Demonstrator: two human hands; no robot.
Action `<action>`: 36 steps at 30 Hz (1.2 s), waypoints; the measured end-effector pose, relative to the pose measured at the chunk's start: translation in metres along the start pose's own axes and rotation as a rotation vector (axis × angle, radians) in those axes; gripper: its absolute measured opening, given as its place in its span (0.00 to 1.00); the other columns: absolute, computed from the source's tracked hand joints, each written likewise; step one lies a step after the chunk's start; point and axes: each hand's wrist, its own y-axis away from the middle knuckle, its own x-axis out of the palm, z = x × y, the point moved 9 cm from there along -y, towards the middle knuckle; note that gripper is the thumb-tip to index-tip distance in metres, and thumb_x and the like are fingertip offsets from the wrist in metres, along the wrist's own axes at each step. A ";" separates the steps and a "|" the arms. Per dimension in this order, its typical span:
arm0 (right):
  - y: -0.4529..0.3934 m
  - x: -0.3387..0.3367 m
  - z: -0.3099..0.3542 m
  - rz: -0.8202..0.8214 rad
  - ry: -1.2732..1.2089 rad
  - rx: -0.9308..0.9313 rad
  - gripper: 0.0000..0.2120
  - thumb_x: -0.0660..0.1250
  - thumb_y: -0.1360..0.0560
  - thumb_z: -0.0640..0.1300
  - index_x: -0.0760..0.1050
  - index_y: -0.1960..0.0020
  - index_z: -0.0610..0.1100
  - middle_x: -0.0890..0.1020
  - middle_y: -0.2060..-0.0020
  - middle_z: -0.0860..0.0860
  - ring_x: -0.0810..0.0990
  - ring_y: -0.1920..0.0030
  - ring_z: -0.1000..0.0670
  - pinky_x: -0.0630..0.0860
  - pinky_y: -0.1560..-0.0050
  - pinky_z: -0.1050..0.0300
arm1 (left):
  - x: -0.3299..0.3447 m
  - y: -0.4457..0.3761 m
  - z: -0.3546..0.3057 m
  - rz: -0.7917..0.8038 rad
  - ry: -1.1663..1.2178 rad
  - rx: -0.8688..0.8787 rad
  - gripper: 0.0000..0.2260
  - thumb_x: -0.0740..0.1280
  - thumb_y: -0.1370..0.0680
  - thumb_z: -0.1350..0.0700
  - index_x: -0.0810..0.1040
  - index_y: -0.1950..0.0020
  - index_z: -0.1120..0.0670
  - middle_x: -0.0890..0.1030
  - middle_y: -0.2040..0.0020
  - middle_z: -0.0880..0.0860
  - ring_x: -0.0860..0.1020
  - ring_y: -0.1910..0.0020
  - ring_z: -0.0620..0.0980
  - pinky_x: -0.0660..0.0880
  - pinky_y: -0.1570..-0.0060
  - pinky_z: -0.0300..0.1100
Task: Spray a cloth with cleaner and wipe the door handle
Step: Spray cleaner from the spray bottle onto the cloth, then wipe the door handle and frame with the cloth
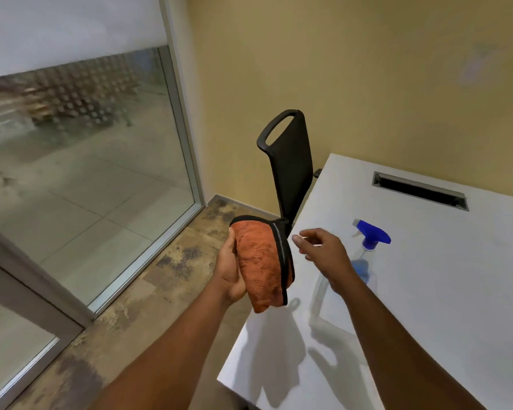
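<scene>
My left hand (230, 269) grips a folded orange cloth (259, 266) with a black and grey hem, holding it upright above the table's left edge. My right hand (322, 251) hovers just right of the cloth with loosely spread fingers and holds nothing. Behind that hand, a clear spray bottle (367, 255) with a blue trigger head and blue liquid stands on the white table (444, 291). No door handle is in view.
A black chair (289, 167) stands at the table's far left corner against the yellow wall. A cable slot (419, 190) is cut in the tabletop. Glass panels in a metal frame (187, 137) fill the left, above a mottled floor.
</scene>
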 end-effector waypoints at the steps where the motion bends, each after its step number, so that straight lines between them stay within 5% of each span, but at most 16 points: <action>1: 0.002 0.019 0.012 0.057 -0.008 -0.011 0.20 0.72 0.26 0.57 0.78 0.40 0.47 0.83 0.46 0.49 0.82 0.44 0.47 0.80 0.41 0.47 | -0.007 0.008 -0.010 0.014 -0.005 0.016 0.38 0.54 0.20 0.30 0.73 0.25 0.60 0.75 0.29 0.66 0.73 0.29 0.67 0.63 0.25 0.66; 5: 0.014 0.093 0.041 0.284 -0.106 0.054 0.32 0.73 0.33 0.66 0.79 0.38 0.44 0.84 0.44 0.48 0.81 0.41 0.45 0.78 0.39 0.45 | -0.039 0.038 -0.049 0.042 -0.037 0.078 0.40 0.54 0.21 0.28 0.74 0.27 0.60 0.77 0.31 0.67 0.76 0.31 0.67 0.70 0.29 0.64; 10: 0.044 0.178 0.063 0.524 -0.221 0.184 0.27 0.72 0.28 0.62 0.80 0.42 0.41 0.87 0.51 0.49 0.83 0.46 0.47 0.76 0.43 0.49 | -0.078 0.081 -0.086 0.055 -0.038 0.101 0.38 0.55 0.21 0.29 0.80 0.31 0.59 0.77 0.31 0.66 0.76 0.31 0.65 0.73 0.31 0.62; 14: 0.065 0.233 0.078 0.628 -0.262 0.206 0.23 0.75 0.27 0.54 0.79 0.40 0.39 0.86 0.47 0.42 0.83 0.43 0.40 0.78 0.39 0.39 | -0.116 0.112 -0.112 0.016 -0.024 0.107 0.37 0.57 0.20 0.30 0.75 0.27 0.60 0.76 0.30 0.66 0.75 0.30 0.65 0.66 0.26 0.64; 18: 0.082 0.286 0.094 0.696 -0.297 0.189 0.22 0.76 0.27 0.50 0.79 0.39 0.38 0.87 0.48 0.42 0.85 0.45 0.40 0.80 0.41 0.39 | -0.156 0.146 -0.135 -0.078 -0.002 0.131 0.34 0.55 0.18 0.33 0.76 0.29 0.60 0.80 0.34 0.65 0.79 0.34 0.64 0.75 0.34 0.59; 30: 0.110 0.428 0.157 0.982 -0.281 0.121 0.20 0.78 0.29 0.47 0.82 0.42 0.39 0.87 0.48 0.41 0.86 0.46 0.40 0.80 0.42 0.43 | -0.272 0.218 -0.213 -0.468 -0.010 0.314 0.29 0.57 0.17 0.37 0.78 0.31 0.60 0.83 0.38 0.65 0.80 0.37 0.64 0.73 0.31 0.63; 36: 0.100 0.489 0.186 1.075 -0.314 0.144 0.27 0.79 0.33 0.47 0.79 0.39 0.35 0.85 0.46 0.37 0.84 0.43 0.37 0.77 0.37 0.39 | -0.313 0.235 -0.272 -0.668 -0.166 0.451 0.19 0.58 0.15 0.43 0.75 0.33 0.55 0.84 0.42 0.61 0.84 0.44 0.58 0.82 0.43 0.57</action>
